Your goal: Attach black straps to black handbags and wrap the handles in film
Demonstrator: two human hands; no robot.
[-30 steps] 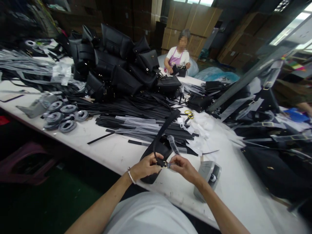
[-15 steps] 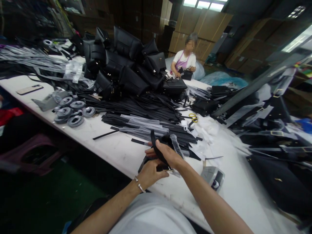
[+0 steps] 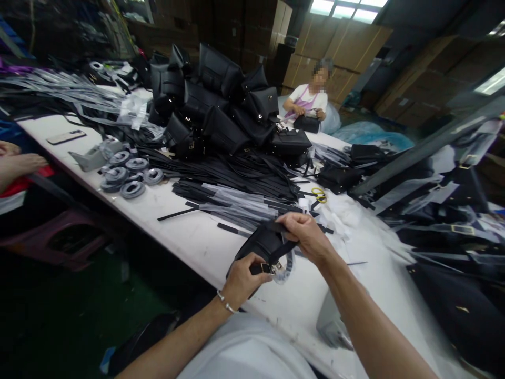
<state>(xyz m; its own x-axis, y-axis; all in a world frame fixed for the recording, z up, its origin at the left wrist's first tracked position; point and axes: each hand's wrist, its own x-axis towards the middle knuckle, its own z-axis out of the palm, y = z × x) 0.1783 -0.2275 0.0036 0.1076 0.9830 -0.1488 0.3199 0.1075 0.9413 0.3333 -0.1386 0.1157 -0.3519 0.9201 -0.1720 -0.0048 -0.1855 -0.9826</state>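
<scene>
Over a black handbag [image 3: 255, 243] resting on the surface [image 3: 189, 250], the left hand [image 3: 241, 280] is clamping its fingers on a gold buckle [image 3: 266, 268], seemingly steadying it, while the right hand [image 3: 306, 235] is pinching a black strap [image 3: 282, 252] aloft.

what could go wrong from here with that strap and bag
The black strap pinched in the right hand might twist or slip while the left hand grips by the gold buckle.
The black bag sits close to the near edge of the table, so a tug could slide it off.
The right forearm partly covers the grey dispenser and might knock it.
</scene>
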